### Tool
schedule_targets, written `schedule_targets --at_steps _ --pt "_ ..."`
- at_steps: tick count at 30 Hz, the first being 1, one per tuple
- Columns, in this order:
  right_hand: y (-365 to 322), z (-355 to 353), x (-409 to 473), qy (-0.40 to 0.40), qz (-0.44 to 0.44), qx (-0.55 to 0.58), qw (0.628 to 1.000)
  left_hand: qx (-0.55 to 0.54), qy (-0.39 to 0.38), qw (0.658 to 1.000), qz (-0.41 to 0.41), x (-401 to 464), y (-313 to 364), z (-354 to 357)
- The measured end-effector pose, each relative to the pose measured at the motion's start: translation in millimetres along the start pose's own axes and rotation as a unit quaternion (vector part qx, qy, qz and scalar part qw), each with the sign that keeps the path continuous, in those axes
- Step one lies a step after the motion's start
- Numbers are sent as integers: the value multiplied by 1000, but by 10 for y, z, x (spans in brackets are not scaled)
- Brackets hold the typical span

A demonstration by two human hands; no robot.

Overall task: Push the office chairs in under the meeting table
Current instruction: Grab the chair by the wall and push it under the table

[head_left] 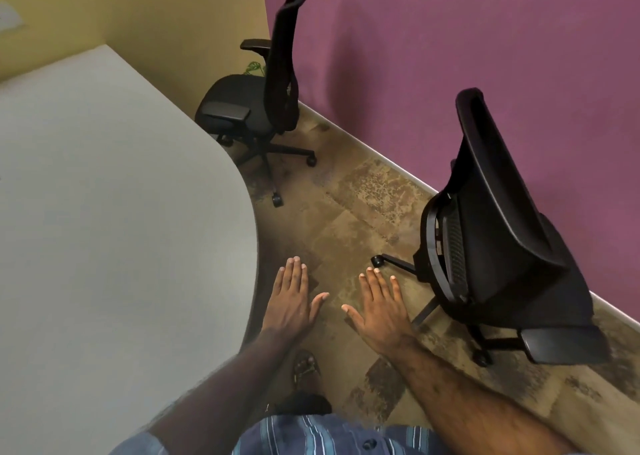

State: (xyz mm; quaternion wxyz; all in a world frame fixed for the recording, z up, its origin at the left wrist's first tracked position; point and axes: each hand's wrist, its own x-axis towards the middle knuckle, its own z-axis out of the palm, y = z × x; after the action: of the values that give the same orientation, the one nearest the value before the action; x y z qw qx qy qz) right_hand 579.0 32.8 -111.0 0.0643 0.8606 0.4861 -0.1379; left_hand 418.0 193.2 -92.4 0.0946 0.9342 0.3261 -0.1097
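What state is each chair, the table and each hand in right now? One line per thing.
Far chair: upright, close to the table corner, not tucked under.
Near chair: upright by the purple wall, away from the table.
Table: top bare.
Left hand: flat, holding nothing.
Right hand: flat, holding nothing.

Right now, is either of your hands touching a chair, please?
No, the left hand and right hand hang open above the carpet, apart from both chairs.

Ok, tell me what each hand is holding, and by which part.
Nothing is held. The left hand and right hand hover flat and open above the brown carpet, touching neither black office chair.
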Motion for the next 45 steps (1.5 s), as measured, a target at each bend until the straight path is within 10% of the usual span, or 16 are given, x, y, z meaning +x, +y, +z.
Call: schedule_targets --at_steps 45 --pt "804 -1912 5294 76 -5 83 994 -145 125 981 32 5217 -510 -2030"
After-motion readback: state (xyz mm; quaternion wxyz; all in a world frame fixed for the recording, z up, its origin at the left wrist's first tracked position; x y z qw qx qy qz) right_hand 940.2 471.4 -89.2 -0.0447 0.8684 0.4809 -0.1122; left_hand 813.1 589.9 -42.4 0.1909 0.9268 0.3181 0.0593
